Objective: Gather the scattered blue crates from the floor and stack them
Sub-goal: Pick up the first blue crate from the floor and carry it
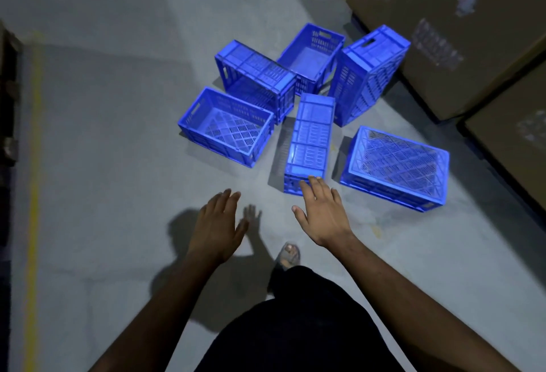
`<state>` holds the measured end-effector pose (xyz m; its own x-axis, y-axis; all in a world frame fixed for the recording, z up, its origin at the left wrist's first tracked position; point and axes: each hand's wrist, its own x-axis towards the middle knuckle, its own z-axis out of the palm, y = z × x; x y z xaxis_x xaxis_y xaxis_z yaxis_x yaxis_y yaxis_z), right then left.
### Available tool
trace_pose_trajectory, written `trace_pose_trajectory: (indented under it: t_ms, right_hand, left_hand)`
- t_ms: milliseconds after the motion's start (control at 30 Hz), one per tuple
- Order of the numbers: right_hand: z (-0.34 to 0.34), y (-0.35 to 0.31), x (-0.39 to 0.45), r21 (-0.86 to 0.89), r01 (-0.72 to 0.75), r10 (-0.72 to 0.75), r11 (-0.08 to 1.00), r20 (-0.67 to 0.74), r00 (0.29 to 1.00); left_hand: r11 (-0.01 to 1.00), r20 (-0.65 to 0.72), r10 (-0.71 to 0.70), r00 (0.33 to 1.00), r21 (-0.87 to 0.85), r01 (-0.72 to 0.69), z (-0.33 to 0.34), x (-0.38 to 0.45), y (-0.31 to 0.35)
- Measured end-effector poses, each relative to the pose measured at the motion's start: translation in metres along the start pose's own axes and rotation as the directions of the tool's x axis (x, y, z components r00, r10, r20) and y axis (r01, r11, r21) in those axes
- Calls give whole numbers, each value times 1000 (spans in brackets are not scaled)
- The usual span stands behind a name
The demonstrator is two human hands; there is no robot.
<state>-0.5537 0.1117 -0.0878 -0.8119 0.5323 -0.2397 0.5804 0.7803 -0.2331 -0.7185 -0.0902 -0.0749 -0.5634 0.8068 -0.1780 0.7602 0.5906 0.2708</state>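
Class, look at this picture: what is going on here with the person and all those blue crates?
A person reaches both open hands toward six blue crates scattered on the grey floor. The right hand is nearest a crate lying on its side; whether it touches is unclear. The left hand hovers over bare floor. No grip yet, nothing stacked. Cardboard boxes stand beside them.

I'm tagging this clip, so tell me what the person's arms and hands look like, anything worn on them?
Both forearms are bare up to the frame edge, with no sleeves showing. The left hand and right hand wear no gloves, and I see no rings, watch or wristbands. Lower down, dark clothing covers the legs, and one foot wears an open sandal.
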Motion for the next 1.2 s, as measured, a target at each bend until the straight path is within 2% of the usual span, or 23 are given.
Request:
trace_pose_trajectory:
  t_ms: [233, 400, 567, 733, 900, 1033, 1200]
  right_hand:
    - [-23, 1, 132, 35, -5, 3, 999, 52, 999]
    - [-25, -9, 208, 103, -87, 77, 991, 95, 993]
    - [-24, -42, 297, 132, -178, 165, 975, 104, 981]
    - [-10, -89, 396, 126, -276, 254, 953, 166, 953]
    - [11, -116, 474, 166, -389, 354, 906, 209, 912]
    - [32, -122, 519, 159, -439, 389, 884, 269, 881]
    - [71, -115, 583, 215, -470, 403, 856, 293, 867]
  left_hand:
    - [998, 46, 42, 998, 33, -44, -41, 135, -33]
    - [996, 92, 85, 992, 9, -86, -61, 228, -61]
    - [989, 141, 145, 979, 15, -148, -75, 330, -126]
    - [977, 218, 191, 957, 53, -207, -90, 432, -220]
    - [959, 362, 231, 903, 70, -274, -82, 527, -294]
    - [936, 406, 263, 875, 111, -333, -67, 580, -324]
    - [977, 378, 179, 908, 41, -209, -29, 633, -353]
